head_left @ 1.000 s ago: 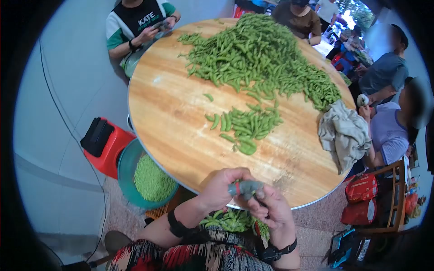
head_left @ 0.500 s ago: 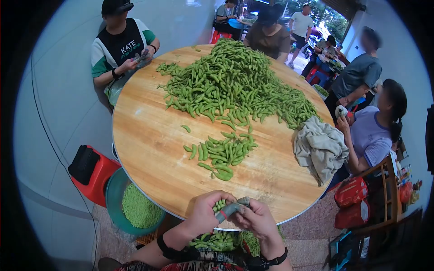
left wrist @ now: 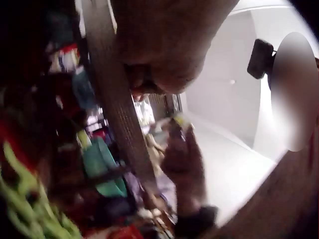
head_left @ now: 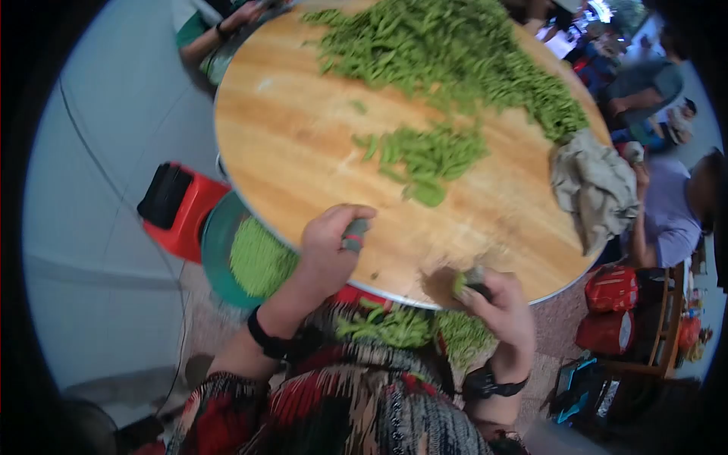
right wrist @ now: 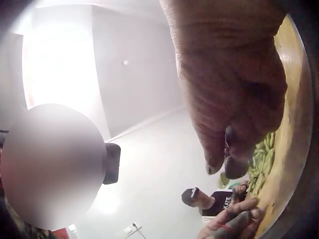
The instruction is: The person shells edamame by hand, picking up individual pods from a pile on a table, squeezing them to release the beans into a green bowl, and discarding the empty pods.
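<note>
My left hand (head_left: 326, 254) hangs over the table's near edge, fingers bent inward, a grey cover with a red band on its thumb; its palm is hidden in the head view. The right wrist view shows that hand (right wrist: 234, 221) with bent fingers, contents unclear. Apart from it, at the right, my right hand (head_left: 500, 307) pinches a green pod (head_left: 459, 284) between thumb and fingers, above the rim. Loose pods (head_left: 432, 155) lie on the round wooden table (head_left: 280, 152), nearer than the large pod heap (head_left: 425, 53).
Pods (head_left: 394, 326) and small green beans (head_left: 462, 337) lie beside my lap. A green basin (head_left: 220, 265) of shelled beans stands at the left, near a red container (head_left: 193, 227). A grey cloth (head_left: 588, 182) lies at the table's right; people sit around.
My hands have parted, the left going up and left, the right moving right with a green pod at its fingertips. The head view has tilted downward; beans seen earlier in my left hand are hidden.
</note>
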Action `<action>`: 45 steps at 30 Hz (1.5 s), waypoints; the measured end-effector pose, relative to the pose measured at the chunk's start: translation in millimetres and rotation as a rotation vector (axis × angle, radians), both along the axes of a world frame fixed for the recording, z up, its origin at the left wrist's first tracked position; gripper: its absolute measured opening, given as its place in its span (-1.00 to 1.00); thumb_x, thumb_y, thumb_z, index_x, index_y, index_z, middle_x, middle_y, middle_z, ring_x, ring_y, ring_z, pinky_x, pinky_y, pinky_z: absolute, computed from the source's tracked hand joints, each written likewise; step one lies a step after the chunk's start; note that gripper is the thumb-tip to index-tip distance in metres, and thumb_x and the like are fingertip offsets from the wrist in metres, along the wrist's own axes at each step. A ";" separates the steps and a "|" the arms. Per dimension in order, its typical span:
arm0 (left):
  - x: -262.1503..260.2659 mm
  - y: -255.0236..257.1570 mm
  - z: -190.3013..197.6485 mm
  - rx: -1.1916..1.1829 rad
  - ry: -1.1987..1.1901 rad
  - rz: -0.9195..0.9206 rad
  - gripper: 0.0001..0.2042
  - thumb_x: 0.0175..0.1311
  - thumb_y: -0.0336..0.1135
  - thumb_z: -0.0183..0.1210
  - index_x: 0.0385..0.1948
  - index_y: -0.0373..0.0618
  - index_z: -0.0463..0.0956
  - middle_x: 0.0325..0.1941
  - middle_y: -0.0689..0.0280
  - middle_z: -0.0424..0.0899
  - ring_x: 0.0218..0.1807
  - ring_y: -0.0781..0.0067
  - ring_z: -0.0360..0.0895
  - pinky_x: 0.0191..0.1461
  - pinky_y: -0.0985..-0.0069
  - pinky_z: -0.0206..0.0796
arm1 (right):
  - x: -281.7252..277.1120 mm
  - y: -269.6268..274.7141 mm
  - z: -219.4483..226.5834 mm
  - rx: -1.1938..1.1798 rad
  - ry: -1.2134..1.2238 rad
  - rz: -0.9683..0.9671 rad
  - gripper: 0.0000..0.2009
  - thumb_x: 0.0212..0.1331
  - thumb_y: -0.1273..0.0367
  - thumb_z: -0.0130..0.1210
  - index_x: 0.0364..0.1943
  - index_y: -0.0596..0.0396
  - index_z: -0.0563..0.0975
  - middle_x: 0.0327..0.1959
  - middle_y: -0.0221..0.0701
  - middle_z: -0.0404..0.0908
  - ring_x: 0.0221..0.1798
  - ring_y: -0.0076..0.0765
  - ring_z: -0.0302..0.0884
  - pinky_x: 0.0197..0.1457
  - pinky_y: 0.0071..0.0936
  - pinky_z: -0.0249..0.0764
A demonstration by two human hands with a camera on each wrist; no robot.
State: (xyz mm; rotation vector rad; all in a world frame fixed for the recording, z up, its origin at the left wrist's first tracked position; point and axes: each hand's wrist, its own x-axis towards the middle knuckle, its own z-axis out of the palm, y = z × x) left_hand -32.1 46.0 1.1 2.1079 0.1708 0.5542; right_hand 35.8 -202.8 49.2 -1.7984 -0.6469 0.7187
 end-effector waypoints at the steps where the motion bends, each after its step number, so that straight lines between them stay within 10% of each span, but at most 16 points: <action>1: -10.3 -10.8 0.6 -0.003 0.038 0.020 -0.84 0.07 -0.58 -0.01 -0.32 -0.26 0.49 -0.37 0.17 0.58 -0.31 0.34 0.54 -0.21 0.51 0.35 | 0.9 -5.1 -2.6 0.027 0.019 0.059 -0.89 0.09 0.45 0.06 -0.37 0.23 0.52 -0.60 -0.53 0.45 -0.50 -0.73 0.28 -0.44 -0.69 0.26; 5: -17.0 -63.4 0.5 -0.214 0.188 -0.940 -0.81 0.10 -0.56 0.00 -0.25 -0.21 0.50 -0.32 0.16 0.59 -0.28 0.30 0.54 -0.22 0.46 0.38 | 5.2 15.8 -11.4 0.135 -0.109 -0.160 -0.87 0.07 0.46 0.05 -0.32 0.22 0.52 -0.63 -0.51 0.44 -0.53 -0.69 0.29 -0.46 -0.64 0.26; 8: -20.5 -41.5 2.0 -0.383 0.390 -1.055 -0.81 0.13 -0.51 0.02 -0.22 -0.19 0.52 -0.28 0.21 0.61 -0.29 0.38 0.54 -0.25 0.51 0.38 | 18.7 28.1 -3.0 -0.012 -0.322 -0.217 -0.85 0.04 0.47 0.06 -0.29 0.21 0.53 -0.69 -0.42 0.40 -0.59 -0.61 0.30 -0.50 -0.59 0.26; 14: -79.2 49.8 -26.1 -1.010 0.633 -0.716 -0.86 0.07 -0.46 0.18 -0.33 -0.27 0.54 -0.40 0.29 0.60 -0.38 0.55 0.50 -0.33 0.63 0.31 | 44.2 70.9 -23.2 -0.247 -0.730 -0.226 -0.80 0.00 0.41 0.10 -0.26 0.17 0.47 -0.60 -0.04 0.49 -0.48 0.12 0.47 -0.43 -0.14 0.37; 19: -114.4 111.2 -45.6 -0.986 0.727 -0.176 -0.75 -0.06 -0.42 0.26 -0.31 -0.28 0.53 -0.34 0.23 0.61 -0.32 0.41 0.53 -0.23 0.55 0.32 | 37.5 79.8 -20.1 -0.354 -0.871 -0.148 -0.82 0.01 0.39 0.11 -0.33 0.18 0.45 -0.59 -0.04 0.50 -0.48 0.09 0.49 -0.44 -0.14 0.39; 24: -106.4 109.4 10.7 0.168 0.536 -0.001 -0.79 0.10 -0.33 0.11 -0.28 -0.25 0.54 -0.37 0.22 0.60 -0.31 0.39 0.53 -0.21 0.53 0.32 | 32.9 84.7 -19.2 -0.372 -0.875 -0.144 -0.85 0.02 0.39 0.07 -0.43 0.20 0.43 -0.60 -0.04 0.49 -0.48 0.13 0.47 -0.42 -0.11 0.38; 28: -61.3 71.5 50.0 -0.125 0.249 -0.288 -0.83 0.18 -0.41 0.05 -0.29 -0.29 0.54 -0.44 0.25 0.59 -0.36 0.48 0.52 -0.26 0.56 0.32 | 26.9 83.4 -29.4 -0.160 -0.661 -0.281 -0.85 0.04 0.39 0.04 -0.43 0.23 0.46 -0.54 -0.02 0.50 -0.47 -0.10 0.53 -0.39 -0.32 0.40; 31: -27.0 30.1 37.1 -0.429 0.196 -0.279 -0.78 0.23 -0.31 0.07 -0.19 -0.23 0.52 -0.53 0.47 0.46 -0.53 0.78 0.33 -0.49 0.76 0.16 | 16.2 73.0 -24.1 0.175 -0.111 -0.320 -0.89 0.13 0.43 0.03 -0.33 0.20 0.51 -0.57 -0.63 0.43 -0.50 -0.71 0.32 -0.43 -0.68 0.26; 33: -19.7 12.8 33.1 -0.576 0.237 -0.315 -0.80 0.22 -0.30 0.09 -0.23 -0.22 0.54 -0.54 0.46 0.47 -0.54 0.80 0.33 -0.50 0.79 0.15 | 6.5 65.7 -10.5 0.221 0.102 -0.351 -0.90 0.12 0.45 0.05 -0.31 0.17 0.51 -0.60 -0.65 0.36 -0.57 -0.77 0.18 -0.53 -0.75 0.06; 35: -19.9 12.4 30.7 -0.703 0.431 -0.721 -0.83 0.20 -0.31 0.11 -0.28 -0.19 0.56 -0.51 0.45 0.51 -0.52 0.82 0.35 -0.51 0.80 0.14 | 6.2 60.2 -16.4 0.270 0.017 -0.438 -0.83 0.19 0.39 0.01 -0.20 0.17 0.45 -0.59 -0.62 0.30 -0.67 -0.83 0.04 -0.68 -0.82 -0.13; 39: -36.7 24.2 -10.0 -0.389 0.395 -1.121 -0.83 0.10 -0.37 0.15 -0.29 -0.20 0.57 -0.39 0.29 0.62 -0.46 0.51 0.49 -0.39 0.60 0.31 | 18.3 33.6 -31.6 0.289 0.035 -0.523 -0.84 0.20 0.39 0.01 -0.20 0.17 0.45 -0.59 -0.62 0.28 -0.68 -0.83 0.01 -0.69 -0.82 -0.14; 45: -66.8 -26.1 -91.3 0.195 0.269 -1.036 -0.85 -0.10 -0.43 0.11 -0.44 -0.21 0.54 -0.50 0.17 0.53 -0.39 0.19 0.50 -0.35 0.36 0.37 | 20.2 21.5 -45.6 0.288 0.040 -0.509 -0.87 0.20 0.40 0.00 -0.22 0.14 0.45 -0.62 -0.64 0.27 -0.69 -0.82 0.03 -0.71 -0.81 -0.12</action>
